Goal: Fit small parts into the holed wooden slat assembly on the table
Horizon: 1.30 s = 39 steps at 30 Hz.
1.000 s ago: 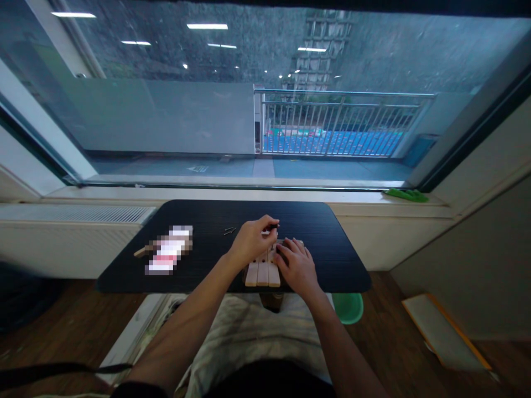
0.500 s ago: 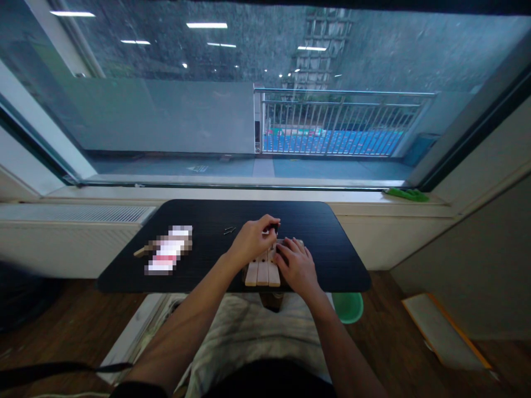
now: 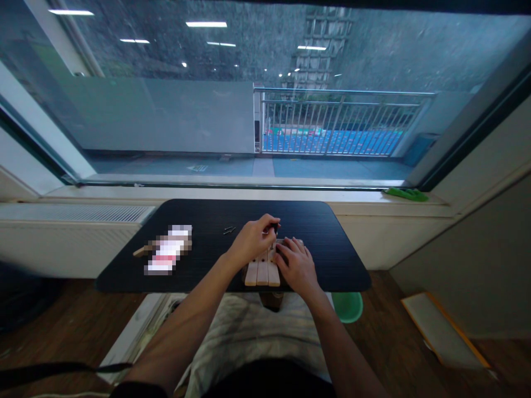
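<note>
A set of pale wooden slats [image 3: 261,272] lies side by side near the front edge of the black table [image 3: 332,232]. My left hand [image 3: 251,239] hovers over their far end, fingers pinched on a small dark piece [image 3: 274,226] too small to name. My right hand [image 3: 295,263] rests on the slats' right side with its fingers spread flat, pressing them down. Two small dark screws or nails [image 3: 229,230] lie on the table just left of my left hand.
A blurred pink-and-white pack [image 3: 169,250] with a wooden stick beside it lies on the table's left part. Behind the table run a windowsill and a large window. A green object [image 3: 406,194] sits on the sill at right. A green bucket [image 3: 347,307] stands under the table.
My left hand has shifted very slightly over the slats; otherwise nothing has visibly moved.
</note>
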{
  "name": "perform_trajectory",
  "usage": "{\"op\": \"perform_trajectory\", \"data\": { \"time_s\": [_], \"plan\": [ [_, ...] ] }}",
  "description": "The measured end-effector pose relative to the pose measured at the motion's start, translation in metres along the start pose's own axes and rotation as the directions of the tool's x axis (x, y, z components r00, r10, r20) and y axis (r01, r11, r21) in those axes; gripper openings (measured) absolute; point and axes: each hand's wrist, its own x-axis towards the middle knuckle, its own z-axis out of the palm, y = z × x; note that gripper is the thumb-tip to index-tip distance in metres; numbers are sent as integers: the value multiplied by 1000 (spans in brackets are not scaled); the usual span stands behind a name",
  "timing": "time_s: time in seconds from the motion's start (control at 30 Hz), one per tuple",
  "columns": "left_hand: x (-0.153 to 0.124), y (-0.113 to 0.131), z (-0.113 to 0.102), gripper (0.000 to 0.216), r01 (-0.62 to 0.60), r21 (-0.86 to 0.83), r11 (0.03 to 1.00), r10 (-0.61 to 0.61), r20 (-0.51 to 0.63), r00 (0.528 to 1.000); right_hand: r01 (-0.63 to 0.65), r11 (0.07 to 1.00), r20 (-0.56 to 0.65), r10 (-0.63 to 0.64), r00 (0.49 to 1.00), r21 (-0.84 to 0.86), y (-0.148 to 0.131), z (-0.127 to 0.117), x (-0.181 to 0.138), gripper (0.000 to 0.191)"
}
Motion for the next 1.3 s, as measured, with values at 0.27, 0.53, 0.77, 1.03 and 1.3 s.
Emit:
{"op": "perform_trajectory", "data": {
  "time_s": [0.27, 0.53, 0.77, 1.03, 1.3],
  "plan": [
    [0, 2, -1, 28, 9, -78, 997, -7, 26, 1000, -3, 1000, 12, 3, 1000, 2, 0, -1, 0, 35],
    [1, 4, -3, 26, 7, -151, 989, 0, 43, 999, -3, 1000, -3, 3, 1000, -4, 1, 2, -1, 35],
    [2, 6, -4, 24, 7, -189, 982, 4, 58, 998, -3, 1000, 7, 3, 1000, -2, 0, -1, 0, 35],
    [2, 3, -4, 24, 5, -220, 976, 9, 64, 998, -4, 1000, 11, 4, 1000, 3, 0, -2, -1, 34],
    [3, 0, -2, 23, 15, -255, 967, 3, 71, 997, -8, 1000, 15, 8, 1000, -1, -1, -3, -1, 34]
  ]
}}
